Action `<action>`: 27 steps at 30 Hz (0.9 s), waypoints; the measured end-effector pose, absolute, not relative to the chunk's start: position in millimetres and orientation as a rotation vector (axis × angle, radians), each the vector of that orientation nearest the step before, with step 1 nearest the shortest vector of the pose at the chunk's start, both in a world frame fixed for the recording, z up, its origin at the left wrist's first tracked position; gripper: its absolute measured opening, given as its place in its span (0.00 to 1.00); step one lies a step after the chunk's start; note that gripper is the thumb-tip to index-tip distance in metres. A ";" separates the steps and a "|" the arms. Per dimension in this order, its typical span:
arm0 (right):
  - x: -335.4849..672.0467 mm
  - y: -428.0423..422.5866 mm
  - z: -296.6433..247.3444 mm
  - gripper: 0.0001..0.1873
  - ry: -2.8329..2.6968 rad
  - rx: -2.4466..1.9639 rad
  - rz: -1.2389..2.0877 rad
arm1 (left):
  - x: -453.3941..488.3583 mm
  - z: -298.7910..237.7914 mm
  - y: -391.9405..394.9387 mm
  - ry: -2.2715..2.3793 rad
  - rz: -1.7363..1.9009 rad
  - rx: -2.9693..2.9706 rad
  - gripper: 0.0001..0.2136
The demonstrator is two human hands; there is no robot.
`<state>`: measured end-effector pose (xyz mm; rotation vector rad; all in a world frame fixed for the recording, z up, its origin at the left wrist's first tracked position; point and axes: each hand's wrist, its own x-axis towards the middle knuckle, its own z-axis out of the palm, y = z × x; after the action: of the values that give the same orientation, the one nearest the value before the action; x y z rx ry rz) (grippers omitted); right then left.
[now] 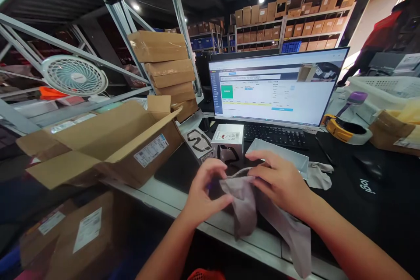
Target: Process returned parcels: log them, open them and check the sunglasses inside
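My left hand (205, 197) is curled, its thumb and fingertips at the edge of a limp grey cloth (244, 205). From the other side my right hand (282, 179) pinches the same cloth, its index finger raised. The cloth's upper edge gapes like a pouch mouth between my hands, and two loose lengths hang over the desk's front edge. Just beyond stand two small printed boxes, one white (229, 135) and one grey (198, 142) with a picture of glasses frames. An open pale tray-like box (278, 151) lies behind my right hand. Beside it is a crumpled grey cloth piece (319, 175).
A monitor (256, 96) and keyboard (275, 134) stand behind. On the left are an open carton (141, 140), stacked cartons (170, 70) and a fan (75, 76). A mouse (367, 168) and tape roll (348, 130) lie right. A person in red (385, 30) stands far right.
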<state>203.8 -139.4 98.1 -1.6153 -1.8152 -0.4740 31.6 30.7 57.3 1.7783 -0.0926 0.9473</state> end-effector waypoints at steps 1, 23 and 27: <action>202.6 -138.4 96.8 0.07 -1.810 -1.597 -0.526 | 24.0 60.4 33.0 -0.091 0.914 1.894 0.20; 187.1 -131.7 111.4 0.08 -2.216 -1.910 -0.297 | -16.9 81.5 34.6 0.438 1.015 2.813 0.13; 190.2 -135.4 117.5 0.12 -2.204 -2.031 -0.190 | 1.3 61.9 20.9 0.525 1.378 2.718 0.11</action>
<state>190.2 -135.4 117.5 -2.0312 -2.2038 -0.1899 1.3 20.9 61.9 2.7178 0.5254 1.3782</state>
